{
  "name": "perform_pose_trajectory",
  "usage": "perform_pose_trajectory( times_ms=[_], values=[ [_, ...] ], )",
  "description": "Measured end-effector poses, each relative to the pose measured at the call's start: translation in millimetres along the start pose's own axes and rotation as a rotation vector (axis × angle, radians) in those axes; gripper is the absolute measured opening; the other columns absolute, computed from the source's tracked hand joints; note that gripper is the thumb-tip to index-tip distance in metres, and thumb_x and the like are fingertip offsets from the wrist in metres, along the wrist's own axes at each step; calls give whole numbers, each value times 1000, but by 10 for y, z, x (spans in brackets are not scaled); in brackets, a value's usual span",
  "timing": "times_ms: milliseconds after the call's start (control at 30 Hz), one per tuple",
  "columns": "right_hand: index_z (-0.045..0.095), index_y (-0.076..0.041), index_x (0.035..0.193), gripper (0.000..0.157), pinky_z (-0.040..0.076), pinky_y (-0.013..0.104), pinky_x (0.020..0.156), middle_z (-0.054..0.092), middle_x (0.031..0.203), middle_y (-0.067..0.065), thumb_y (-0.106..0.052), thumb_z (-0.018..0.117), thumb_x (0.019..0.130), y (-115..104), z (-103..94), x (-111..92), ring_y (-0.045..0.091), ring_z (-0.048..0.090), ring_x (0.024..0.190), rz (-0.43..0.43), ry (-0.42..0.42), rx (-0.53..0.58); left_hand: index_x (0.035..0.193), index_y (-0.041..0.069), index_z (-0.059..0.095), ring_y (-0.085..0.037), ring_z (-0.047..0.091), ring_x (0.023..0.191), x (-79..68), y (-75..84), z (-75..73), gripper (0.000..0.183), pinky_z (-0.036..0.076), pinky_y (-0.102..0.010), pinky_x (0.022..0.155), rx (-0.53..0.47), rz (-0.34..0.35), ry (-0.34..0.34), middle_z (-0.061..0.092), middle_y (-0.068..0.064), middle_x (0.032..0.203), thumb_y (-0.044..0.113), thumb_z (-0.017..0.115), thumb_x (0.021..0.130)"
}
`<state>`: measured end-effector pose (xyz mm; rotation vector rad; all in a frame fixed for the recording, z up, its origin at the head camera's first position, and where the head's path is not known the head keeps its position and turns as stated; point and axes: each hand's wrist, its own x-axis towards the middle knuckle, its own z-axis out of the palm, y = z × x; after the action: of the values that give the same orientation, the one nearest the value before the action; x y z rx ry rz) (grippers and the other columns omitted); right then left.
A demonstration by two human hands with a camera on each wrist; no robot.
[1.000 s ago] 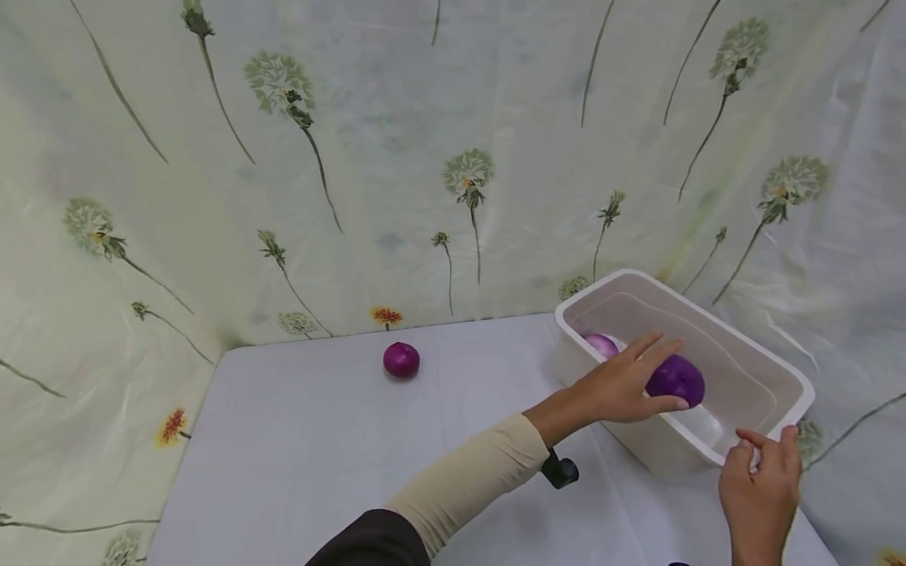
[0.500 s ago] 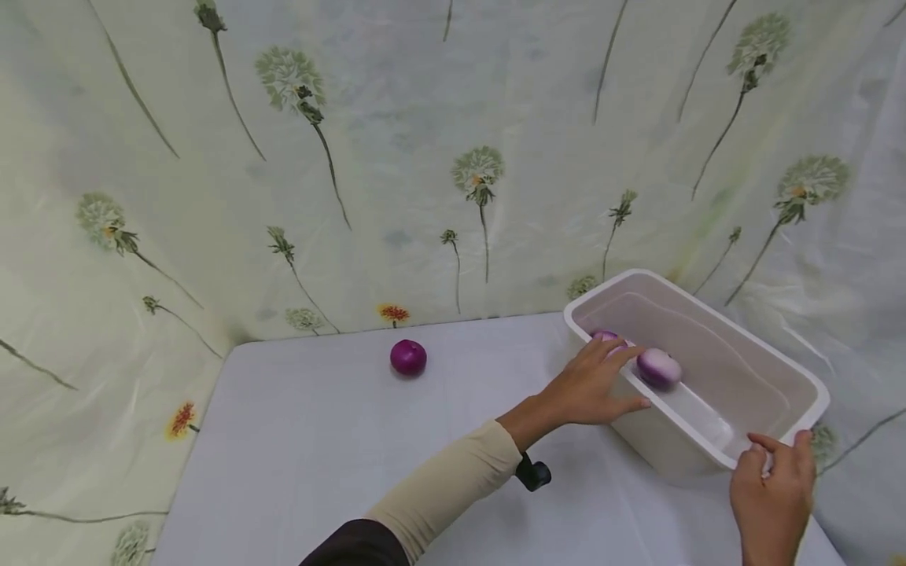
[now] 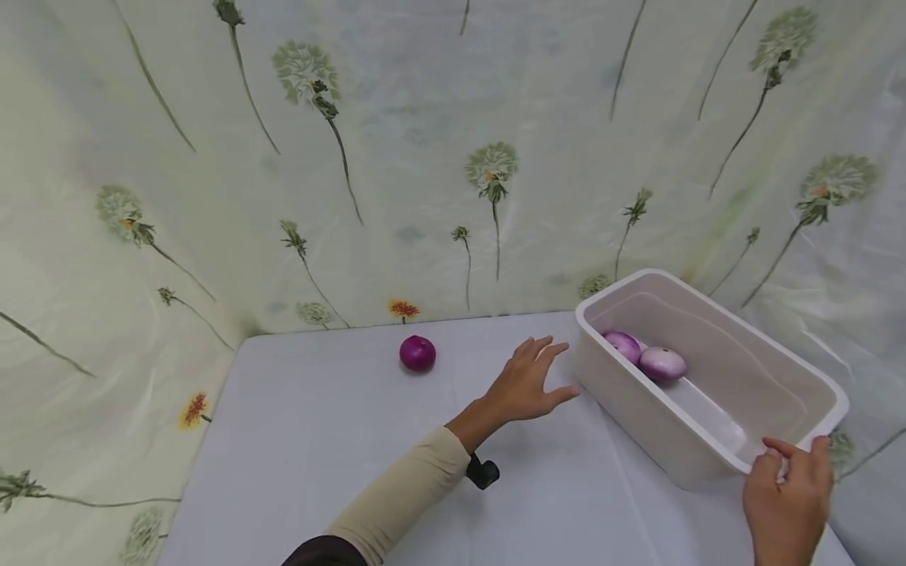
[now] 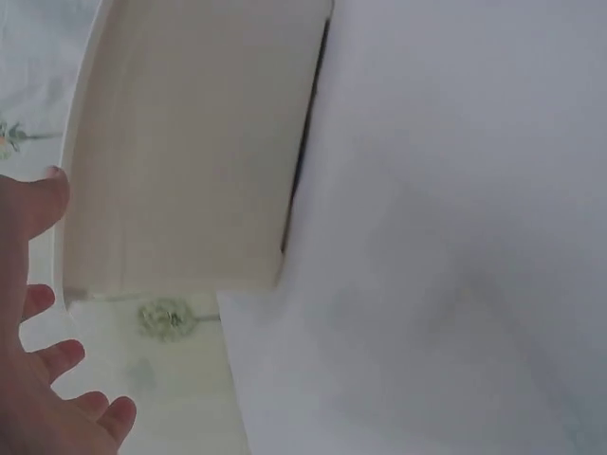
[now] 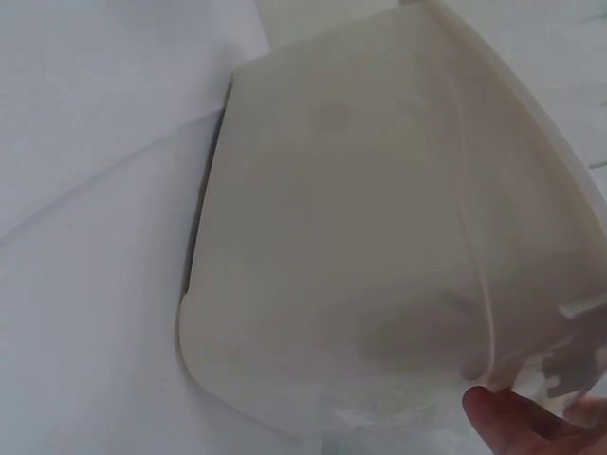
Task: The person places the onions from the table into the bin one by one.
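Over the table, left of a white plastic bin [image 3: 640, 413], my left hand [image 3: 525, 387] holds nothing, its fingers spread. The left wrist view shows its thumb and fingertips before the bin's outer wall [image 4: 190, 142]. My right hand [image 3: 789, 495] pinches the bin's near right corner by the rim; the right wrist view has the thumb [image 5: 493, 417] against the outside wall. Inside the bin, toward the far left end, lie a peeled red onion [image 3: 623, 346] and a second red onion [image 3: 663, 364] beside it. Another red onion [image 3: 418, 354] sits at the back of the table.
A white cloth covers the table [image 3: 304, 440]. Behind and beside it hangs a pale sheet [image 3: 396, 157] printed with dandelions. A small black device [image 3: 484, 473] shows under my left wrist.
My left hand has let go of the red onion inside the bin and drawn back leftward over the rim. My right hand keeps its grip on the corner. The view has shifted slightly.
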<state>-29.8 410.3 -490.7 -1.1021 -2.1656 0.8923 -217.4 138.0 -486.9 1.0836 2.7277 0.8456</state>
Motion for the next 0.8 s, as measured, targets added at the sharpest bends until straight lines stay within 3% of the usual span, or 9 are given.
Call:
perform_pose_trajectory(
  times_ms=[300,633,800],
  values=[
    [54,9,129,48,10,46,127,12,168,13,-20,31,99,-20,-27,6,30,10,156,-26,21,23,153,26,36,-30,31,149,-155,-453,-84,70,33,-53,118,16,-151,87,35,-5,160,55,60,95],
    [57,8,123,45,13,42,127,19,167,11,-21,34,98,34,-6,26,27,16,155,-61,54,58,143,17,49,-30,40,143,-343,-1055,-156,61,38,-55,114,122,-340,303,47,-10,149,47,66,93],
    [58,8,121,44,13,38,127,22,166,11,-21,35,98,41,0,13,25,18,155,-65,57,73,138,15,53,-31,43,138,-458,-1337,-235,58,40,-54,111,106,-421,409,49,-12,145,40,73,90]
  ],
)
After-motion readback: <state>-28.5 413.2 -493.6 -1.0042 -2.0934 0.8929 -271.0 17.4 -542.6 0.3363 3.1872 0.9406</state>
